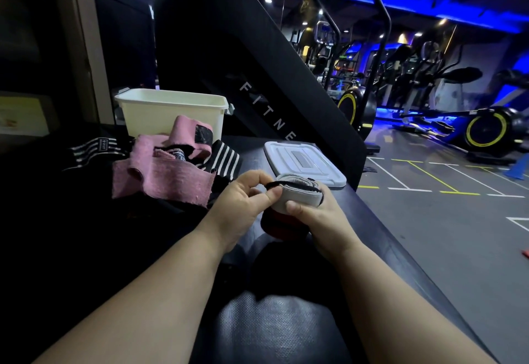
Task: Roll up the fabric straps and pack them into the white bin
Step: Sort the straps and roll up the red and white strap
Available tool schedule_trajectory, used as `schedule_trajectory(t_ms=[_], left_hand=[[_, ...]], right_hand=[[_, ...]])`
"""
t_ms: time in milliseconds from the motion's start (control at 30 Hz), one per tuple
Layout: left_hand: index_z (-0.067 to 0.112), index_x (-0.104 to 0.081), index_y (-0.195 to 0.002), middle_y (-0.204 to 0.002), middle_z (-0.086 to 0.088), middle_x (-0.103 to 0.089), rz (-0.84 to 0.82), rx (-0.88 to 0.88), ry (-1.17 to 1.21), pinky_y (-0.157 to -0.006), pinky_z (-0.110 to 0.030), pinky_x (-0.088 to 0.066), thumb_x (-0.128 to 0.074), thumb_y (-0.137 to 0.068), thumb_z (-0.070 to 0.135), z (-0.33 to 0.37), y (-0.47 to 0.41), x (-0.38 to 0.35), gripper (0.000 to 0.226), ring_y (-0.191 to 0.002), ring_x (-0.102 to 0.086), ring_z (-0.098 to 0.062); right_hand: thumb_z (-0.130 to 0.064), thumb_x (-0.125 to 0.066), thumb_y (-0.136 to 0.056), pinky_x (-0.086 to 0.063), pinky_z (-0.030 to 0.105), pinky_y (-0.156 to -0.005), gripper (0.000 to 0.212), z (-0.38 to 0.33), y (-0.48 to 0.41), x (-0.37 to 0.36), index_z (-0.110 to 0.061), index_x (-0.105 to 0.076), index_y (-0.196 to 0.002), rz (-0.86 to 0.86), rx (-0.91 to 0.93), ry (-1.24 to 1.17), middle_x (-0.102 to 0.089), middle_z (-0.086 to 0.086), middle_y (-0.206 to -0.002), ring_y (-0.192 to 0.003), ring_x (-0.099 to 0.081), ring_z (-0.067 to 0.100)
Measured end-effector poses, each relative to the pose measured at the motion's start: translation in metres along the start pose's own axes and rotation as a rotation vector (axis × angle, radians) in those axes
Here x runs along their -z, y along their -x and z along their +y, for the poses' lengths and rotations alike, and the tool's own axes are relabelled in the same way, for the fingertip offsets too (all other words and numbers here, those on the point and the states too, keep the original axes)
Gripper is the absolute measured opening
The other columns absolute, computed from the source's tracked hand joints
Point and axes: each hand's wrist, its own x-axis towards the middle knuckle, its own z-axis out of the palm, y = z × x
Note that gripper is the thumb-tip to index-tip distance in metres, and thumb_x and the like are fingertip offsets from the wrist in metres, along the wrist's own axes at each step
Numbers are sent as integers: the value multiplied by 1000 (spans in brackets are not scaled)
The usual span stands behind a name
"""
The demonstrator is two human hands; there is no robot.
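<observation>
Fabric strap, pale grey-white and wound into a flat, tight coil: that is what the person holds. A black fuzzy edge runs along its top, and a dark red-and-black part hangs out beneath the roll. It is in the air just above the black padded bench, between the two hands and well short of the white bin. The left hand pinches the black edge at the coil's near end between thumb and forefinger, the other fingers curled in behind. The right hand wraps round the coil from the far side, thumb pressed on its front face. The bin stands open at the back of the bench, cream-white; what lies inside I cannot see. A flat grey-white lid lies on the bench just beyond the hands. Against the bin's front is a loose heap of pink straps with frayed edges and black-and-white striped straps tangled among them. Behind rises a black stair machine lettered FITNE, and an exercise bike with a yellow-rimmed wheel stands on the lined floor.
</observation>
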Motion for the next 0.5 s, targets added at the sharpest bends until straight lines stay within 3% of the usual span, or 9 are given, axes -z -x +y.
schedule_trajectory(t_ms=[67,133,200,267,333,400,500], left_hand=[[15,-62,-86,-69,-3,-60,-47,26,-68,-61,-12,-44,-67,-89,13,-2,0,3,7,-63,-59,-5],[19,-64,-88,-72,3,-63,-53,65,-181,-64,-15,-43,-72,-87,21,-8,-1,5,8,-67,-58,-7],[22,-64,-85,-69,11,-59,-7,85,-301,-66,-20,-40,-75,-83,29,-14,-5,8,14,-65,-52,-6],[25,-64,-83,-70,12,-56,19,97,-331,-68,-23,-38,-76,-79,36,-17,-7,11,17,-64,-46,-6],[29,-65,-80,-77,7,-57,33,99,-297,-72,-26,-39,-73,-71,41,-17,-8,13,17,-71,-46,-10],[31,-66,-78,-81,5,-58,30,102,-249,-75,-28,-40,-73,-69,40,-15,-7,15,14,-76,-48,-13],[26,-66,-78,-72,12,-58,39,92,-215,-66,-20,-40,-77,-80,23,-17,-8,16,12,-70,-46,-10]], right_hand=[[-34,-89,-61,-54,44,-84,68,1,0,2,3,-64,-113,34,-23,27,-68,22,-103,-94,-64,32],[-44,-89,-60,-54,48,-89,71,4,2,5,-3,-65,-112,90,-45,137,-71,19,-107,-100,-67,32],[-49,-84,-60,-53,38,-88,71,6,4,8,-10,-60,-114,125,-63,222,-72,9,-109,-103,-68,22],[-49,-81,-63,-53,33,-89,73,7,6,10,-11,-55,-120,96,-127,154,-69,9,-115,-108,-66,20],[-37,-82,-69,-52,36,-91,76,7,7,13,-5,-50,-129,52,-187,13,-66,15,-122,-114,-63,27],[-17,-74,-73,-53,32,-86,65,5,9,15,-1,-47,-130,40,-185,-53,-66,17,-121,-111,-64,27],[-10,-71,-72,-53,32,-87,61,5,10,16,-1,-48,-127,21,-175,-44,-67,16,-119,-110,-65,28]])
